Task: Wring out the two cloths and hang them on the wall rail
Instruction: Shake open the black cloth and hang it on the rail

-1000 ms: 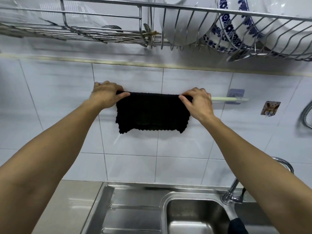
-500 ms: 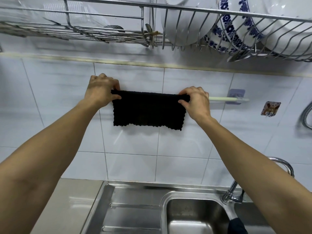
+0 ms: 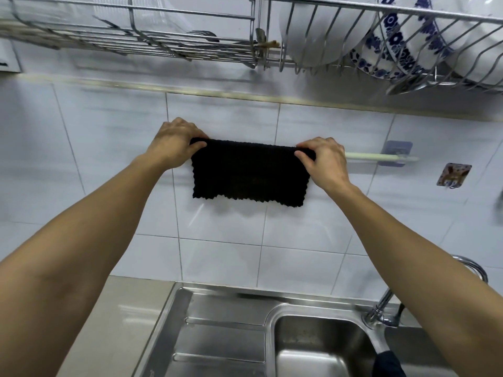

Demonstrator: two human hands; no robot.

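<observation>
A black knitted cloth (image 3: 249, 174) hangs folded over the pale green wall rail (image 3: 378, 157), spread flat against the white tiles. My left hand (image 3: 174, 141) pinches its upper left corner. My right hand (image 3: 325, 160) pinches its upper right corner. The rail shows only to the right of the cloth, ending at a grey wall mount (image 3: 396, 153). A second dark cloth (image 3: 388, 364) peeks out at the bottom edge on the sink's right side, mostly hidden by my right forearm.
A steel dish rack (image 3: 190, 47) with white and blue-patterned plates (image 3: 402, 42) hangs overhead. Below are a steel sink (image 3: 313, 346) with a draining board (image 3: 217, 330), a tap (image 3: 381, 308) at right, and a small adhesive hook (image 3: 453, 174) on the tiles.
The cloth's left end rose and then came back down level on the rail. Both hands keep hold of the top corners; the cloth now hangs flatter and wider.
</observation>
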